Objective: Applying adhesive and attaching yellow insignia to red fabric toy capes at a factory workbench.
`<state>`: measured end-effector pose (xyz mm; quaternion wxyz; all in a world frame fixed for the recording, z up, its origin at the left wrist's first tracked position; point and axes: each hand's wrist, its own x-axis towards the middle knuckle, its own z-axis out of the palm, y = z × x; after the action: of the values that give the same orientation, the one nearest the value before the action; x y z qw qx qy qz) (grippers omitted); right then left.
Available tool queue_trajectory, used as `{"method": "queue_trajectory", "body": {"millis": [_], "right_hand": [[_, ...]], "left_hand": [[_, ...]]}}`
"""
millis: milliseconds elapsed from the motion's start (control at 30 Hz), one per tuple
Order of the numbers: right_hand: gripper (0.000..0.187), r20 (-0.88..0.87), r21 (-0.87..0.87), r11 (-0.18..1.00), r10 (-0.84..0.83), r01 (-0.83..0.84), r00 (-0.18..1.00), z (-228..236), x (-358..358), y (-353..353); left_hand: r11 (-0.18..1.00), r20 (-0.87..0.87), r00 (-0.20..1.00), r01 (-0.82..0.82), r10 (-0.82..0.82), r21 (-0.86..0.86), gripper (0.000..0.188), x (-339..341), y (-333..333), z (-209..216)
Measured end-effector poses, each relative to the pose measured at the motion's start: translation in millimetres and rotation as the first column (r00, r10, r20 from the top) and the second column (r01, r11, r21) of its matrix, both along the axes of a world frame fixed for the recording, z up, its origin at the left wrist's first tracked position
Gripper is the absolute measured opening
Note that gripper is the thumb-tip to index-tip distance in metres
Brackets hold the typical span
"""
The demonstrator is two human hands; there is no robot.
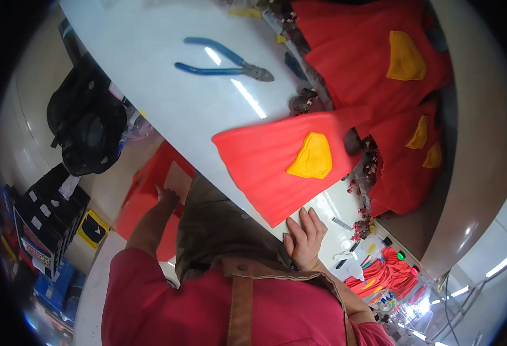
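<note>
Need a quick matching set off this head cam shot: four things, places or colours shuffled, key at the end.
Things
1. Pliers
2. Yellow patch nearest the person
3. Right hand
4. Left hand

Places or colours
A. Over the red object left of the table
B. Blue-handled
C. At the near edge of the white table, fingers spread
D. On the red piece in front of the person

Pairs: 1-B, 2-D, 3-C, 4-A
</note>
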<state>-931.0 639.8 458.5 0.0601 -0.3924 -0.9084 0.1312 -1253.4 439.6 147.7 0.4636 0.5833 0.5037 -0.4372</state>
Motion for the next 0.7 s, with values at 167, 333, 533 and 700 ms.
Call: {"method": "queue_trajectory", "body": {"millis": [167,333,533,700], "right_hand": [[0.043,-0.019,-0.009,1.0,0.0,0.0,1.0,3.8,-9.5,1.7],[0.049,-0.016,-0.031,0.999,-0.033,0.033,0.999,10.2,-0.1,4.7],[0.045,-0.171,-0.023,0.999,-0.034,0.03,0.985,6.1,8.6,5.3],[0.037,-0.24,0.055,0.995,-0.069,0.085,0.968,4.5,26.3,-7.2]], "left_hand": [[0.957,0.046,0.966,-0.257,0.253,0.137,0.036,-3.6,9.4,-33.4],[0.936,0.155,0.966,-0.242,0.208,0.256,0.036,-9.7,72.2,-27.0],[0.945,0.335,0.942,-0.094,-0.018,0.315,0.036,-54.9,109.5,-1.7],[0.939,0.402,0.915,-0.155,0.019,0.309,0.036,-98.0,92.0,24.4]]}}
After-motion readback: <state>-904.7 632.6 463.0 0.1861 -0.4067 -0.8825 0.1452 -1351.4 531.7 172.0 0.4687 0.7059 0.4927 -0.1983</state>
